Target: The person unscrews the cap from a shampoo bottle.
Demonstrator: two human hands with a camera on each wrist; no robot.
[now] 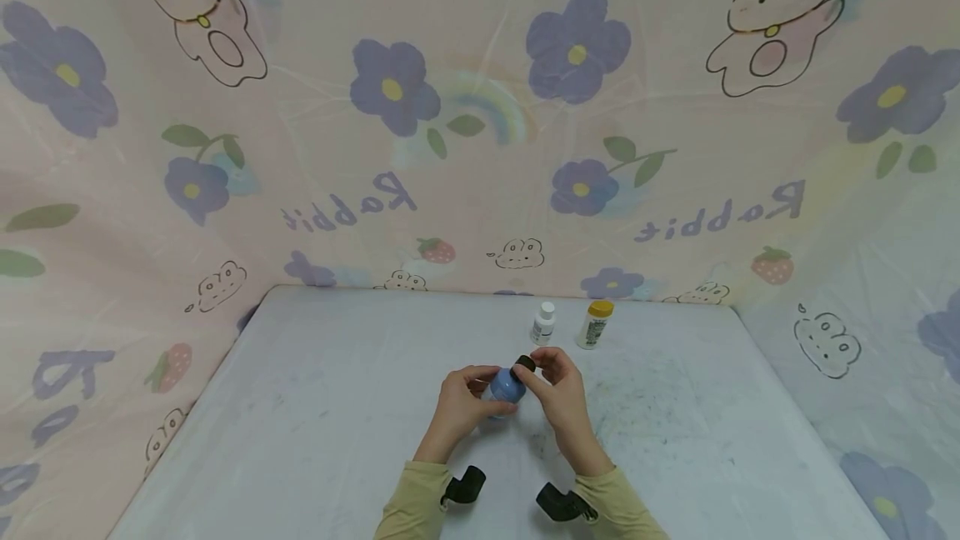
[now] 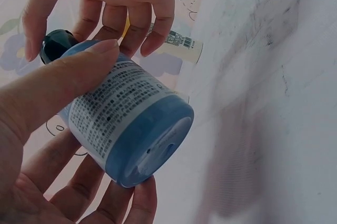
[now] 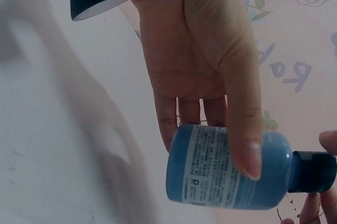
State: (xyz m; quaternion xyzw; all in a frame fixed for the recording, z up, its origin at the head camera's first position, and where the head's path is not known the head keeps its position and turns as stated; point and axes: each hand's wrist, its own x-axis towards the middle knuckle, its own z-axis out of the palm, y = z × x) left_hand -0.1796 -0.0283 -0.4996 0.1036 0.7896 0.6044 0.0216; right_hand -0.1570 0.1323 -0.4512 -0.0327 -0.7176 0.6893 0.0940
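Observation:
A blue bottle (image 1: pixel 507 387) with a dark cap (image 1: pixel 527 363) tilts above the white table between both hands. My left hand (image 1: pixel 461 407) grips the bottle's body, its thumb lying across the side and the fingers around the far side. The right hand (image 1: pixel 564 400) pinches the cap between thumb and fingers. In the left wrist view, the bottle's base (image 2: pixel 158 150) faces the camera below a pale label (image 2: pixel 118 108) of small dark print. The right wrist view shows the bottle (image 3: pixel 263 182) lengthwise, its cap (image 3: pixel 314 172) at the right.
Behind the hands stand a small white bottle (image 1: pixel 543 327) with a white cap and a pale bottle with a yellow cap (image 1: pixel 600 308). The white table (image 1: pixel 337 407) is bordered by a printed curtain (image 1: pixel 480 190). Dark camera mounts (image 1: pixel 467 485) are on both wrists.

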